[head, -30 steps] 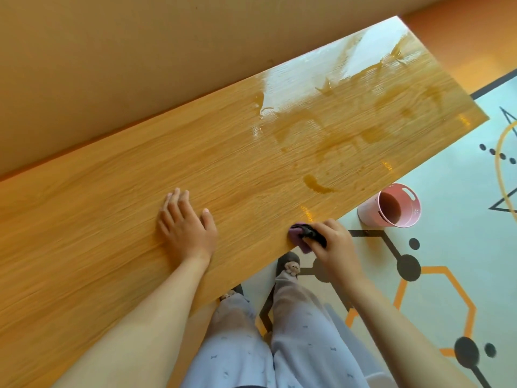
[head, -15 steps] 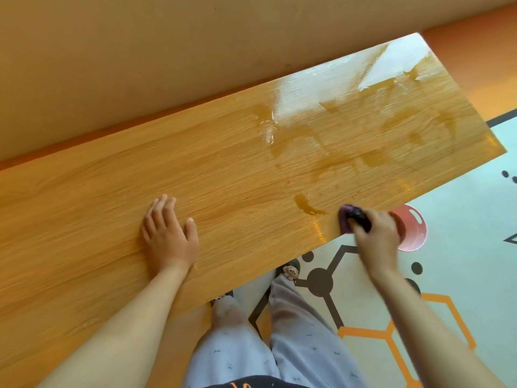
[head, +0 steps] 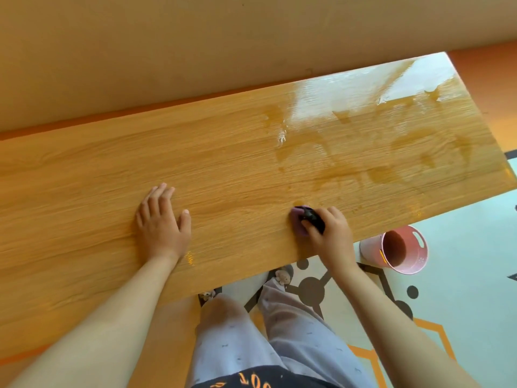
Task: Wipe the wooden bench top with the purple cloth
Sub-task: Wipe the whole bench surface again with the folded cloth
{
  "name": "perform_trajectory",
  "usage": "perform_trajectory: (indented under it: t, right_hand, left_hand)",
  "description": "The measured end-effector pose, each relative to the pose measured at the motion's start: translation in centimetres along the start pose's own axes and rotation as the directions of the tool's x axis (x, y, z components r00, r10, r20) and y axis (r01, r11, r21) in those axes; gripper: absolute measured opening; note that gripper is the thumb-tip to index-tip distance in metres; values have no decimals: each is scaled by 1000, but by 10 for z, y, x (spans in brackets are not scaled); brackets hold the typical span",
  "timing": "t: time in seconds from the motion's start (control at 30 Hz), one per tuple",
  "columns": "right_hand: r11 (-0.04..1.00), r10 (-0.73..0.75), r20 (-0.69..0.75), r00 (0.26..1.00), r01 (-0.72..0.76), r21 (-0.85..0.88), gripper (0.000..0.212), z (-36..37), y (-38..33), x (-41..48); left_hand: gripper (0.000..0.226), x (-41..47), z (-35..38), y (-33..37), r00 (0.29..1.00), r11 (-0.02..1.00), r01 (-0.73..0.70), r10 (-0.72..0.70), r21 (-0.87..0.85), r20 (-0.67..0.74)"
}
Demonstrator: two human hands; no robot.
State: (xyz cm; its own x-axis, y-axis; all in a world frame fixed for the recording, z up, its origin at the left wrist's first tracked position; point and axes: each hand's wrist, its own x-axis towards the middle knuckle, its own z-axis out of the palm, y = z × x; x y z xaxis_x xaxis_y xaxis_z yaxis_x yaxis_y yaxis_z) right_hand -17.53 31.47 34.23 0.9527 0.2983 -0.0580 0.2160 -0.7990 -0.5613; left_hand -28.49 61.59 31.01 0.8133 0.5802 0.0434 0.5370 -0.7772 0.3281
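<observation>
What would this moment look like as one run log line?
task: wipe bench | right hand: gripping purple cloth on wooden bench top | left hand: flat on bench | pink bucket: on floor

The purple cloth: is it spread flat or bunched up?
Bunched up. The purple cloth shows only as a small wad under the right hand, whose fingers curl over it on the bench top.

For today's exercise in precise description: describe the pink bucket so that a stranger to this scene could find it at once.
Start at the long wooden bench top and follow its near edge to the person's right hand, which presses a purple cloth. Just beyond it, on the patterned floor, sits the pink bucket: the only pink, round, open container there.
</observation>
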Motion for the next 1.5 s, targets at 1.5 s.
perform_trajectory:
  t: [1.5]
  right_hand:
    - [985,-150,75,986,142,96,14,29,-49,54]
  left_hand:
    - [52,37,40,103,998,999,43,-43,-6,-41]
